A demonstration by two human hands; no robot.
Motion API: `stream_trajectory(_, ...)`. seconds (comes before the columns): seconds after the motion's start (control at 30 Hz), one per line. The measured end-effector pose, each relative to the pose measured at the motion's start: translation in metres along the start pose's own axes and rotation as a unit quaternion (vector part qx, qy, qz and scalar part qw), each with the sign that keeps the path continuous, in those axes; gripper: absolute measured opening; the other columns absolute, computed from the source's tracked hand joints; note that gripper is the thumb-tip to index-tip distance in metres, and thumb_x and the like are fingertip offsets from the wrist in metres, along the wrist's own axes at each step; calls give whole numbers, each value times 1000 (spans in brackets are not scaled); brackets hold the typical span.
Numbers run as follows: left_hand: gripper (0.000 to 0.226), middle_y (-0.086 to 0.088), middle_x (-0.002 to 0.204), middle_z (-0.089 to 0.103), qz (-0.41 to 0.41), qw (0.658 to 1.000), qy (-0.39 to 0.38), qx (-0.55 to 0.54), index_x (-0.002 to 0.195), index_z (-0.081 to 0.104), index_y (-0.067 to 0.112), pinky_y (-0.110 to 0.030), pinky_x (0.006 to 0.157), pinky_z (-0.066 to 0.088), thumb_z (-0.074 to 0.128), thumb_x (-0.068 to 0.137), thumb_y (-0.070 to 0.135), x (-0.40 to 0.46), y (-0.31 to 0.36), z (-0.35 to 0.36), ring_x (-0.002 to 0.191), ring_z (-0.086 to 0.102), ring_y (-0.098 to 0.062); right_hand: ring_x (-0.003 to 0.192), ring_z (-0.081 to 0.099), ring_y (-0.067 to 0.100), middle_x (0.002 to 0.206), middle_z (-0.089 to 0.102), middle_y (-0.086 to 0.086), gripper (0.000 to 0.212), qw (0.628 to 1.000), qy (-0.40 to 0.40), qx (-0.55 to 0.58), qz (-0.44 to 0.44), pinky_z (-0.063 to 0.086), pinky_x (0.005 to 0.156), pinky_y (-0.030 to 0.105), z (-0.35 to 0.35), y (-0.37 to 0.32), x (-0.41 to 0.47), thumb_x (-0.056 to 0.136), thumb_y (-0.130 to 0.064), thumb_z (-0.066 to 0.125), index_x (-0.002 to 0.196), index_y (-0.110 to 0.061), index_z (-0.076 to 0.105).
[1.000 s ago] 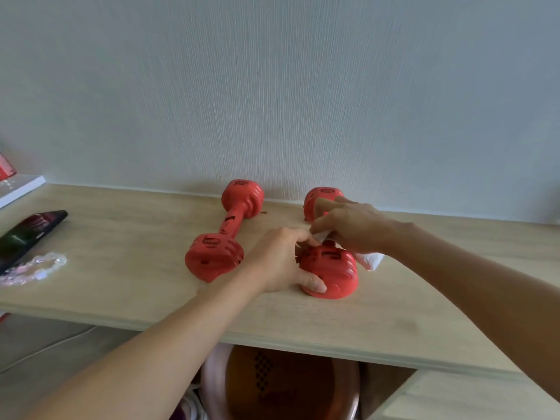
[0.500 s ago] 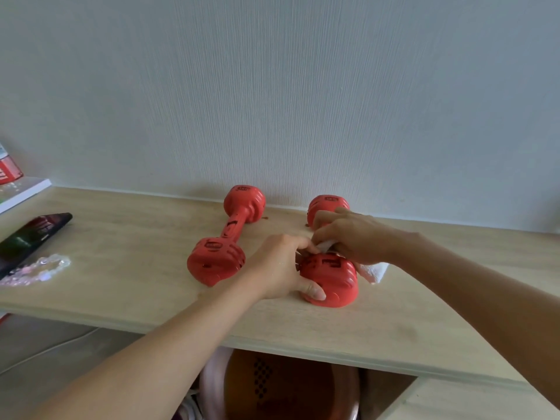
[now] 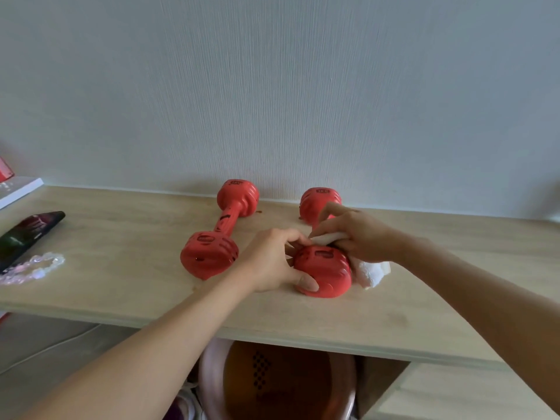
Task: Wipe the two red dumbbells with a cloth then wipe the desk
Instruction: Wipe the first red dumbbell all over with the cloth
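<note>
Dumbbell (image 3: 323,269) at desk (image 3: 121,292) centre, near end gripped by left hand (image 3: 272,262) for steadiness; right hand (image 3: 357,237), at two o'clock, clutching white cloth (image 3: 371,272) against handle. Second dumbbell (image 3: 218,237) at nine o'clock, untouched.

single head cam; looks forward and down over table (image 3: 127,237) near edge, facing the wall (image 3: 272,86); close range

Can't see the handle of the right dumbbell (image 3: 323,269), buried under the right hand (image 3: 360,234) and cloth (image 3: 371,272). Phone (image 3: 25,234) clipped by the left edge.
</note>
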State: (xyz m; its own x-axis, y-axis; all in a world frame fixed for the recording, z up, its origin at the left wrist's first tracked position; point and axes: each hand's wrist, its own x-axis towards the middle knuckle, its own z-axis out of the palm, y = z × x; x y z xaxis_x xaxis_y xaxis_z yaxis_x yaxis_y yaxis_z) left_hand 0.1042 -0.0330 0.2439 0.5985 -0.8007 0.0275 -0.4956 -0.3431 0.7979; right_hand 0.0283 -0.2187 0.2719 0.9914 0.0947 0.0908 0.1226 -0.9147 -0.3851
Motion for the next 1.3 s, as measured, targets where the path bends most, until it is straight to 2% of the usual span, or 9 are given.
stream_trajectory(0.1,67,3,102,66,0,1000,-5,-4,107,64,25,-33,88,54,94,47,24,1,0,1,98,62,-11,91,51,13,101,44,-10,32,999,-14,-13,27,32,73,13,-4,3,10,85,-3,58,108,-22,70)
stream_trajectory(0.27,59,7,97,67,0,1000,-8,-15,95,65,33,-35,87,55,94,44,27,0,-3,0,95,62,-9,102,54,19,106,45,-9,26,988,65,-54,132,43,80,36,0,12,32,90,-21,57,111,-33,66)
stream_trajectory(0.5,65,5,106,67,11,1000,-4,-19,103,65,29,-36,89,54,94,45,28,2,-7,1,99,62,-11,89,47,10,102,46,-6,37,999,16,21,39,32,75,13,1,1,-5,85,-1,58,110,-25,69)
stream_trajectory(0.7,60,6,103,67,10,1000,-1,-25,97,64,32,-36,89,54,94,45,27,0,-5,-1,99,62,-12,86,53,14,94,52,-3,25,994,62,24,86,39,75,24,1,6,10,83,-10,64,100,-27,73)
stream_trajectory(0.8,57,5,102,68,14,1000,0,-27,91,63,39,-37,88,55,94,43,30,-1,-4,-1,98,63,-12,69,53,8,72,59,-4,16,982,106,26,155,44,69,31,2,11,21,86,-22,60,90,-26,75)
stream_trajectory(0.87,57,6,102,69,16,1000,5,-27,90,62,40,-37,88,55,93,43,31,-2,-6,-1,98,63,-10,73,55,10,75,57,-5,18,983,107,11,147,44,67,31,4,11,20,86,-18,60,92,-26,75)
stream_trajectory(0.93,57,8,101,69,14,999,13,-38,91,62,40,-36,89,54,93,43,31,-5,-10,-2,98,63,-9,80,52,12,90,51,-2,25,991,77,23,103,40,71,24,3,5,9,83,-8,62,99,-23,73)
stream_trajectory(1.03,58,10,100,68,8,998,20,-55,92,62,39,-34,90,53,92,44,31,-8,-17,-3,97,63,-7,77,47,1,88,45,-13,39,998,21,40,46,35,69,8,1,-5,-8,81,3,58,106,-24,72)
stream_trajectory(1.3,53,5,91,67,-12,997,28,-71,88,59,25,-21,77,55,92,49,12,-13,-20,0,86,66,-9,85,49,11,90,59,-1,35,985,104,3,136,39,72,28,7,-1,28,83,-7,58,108,-30,70)
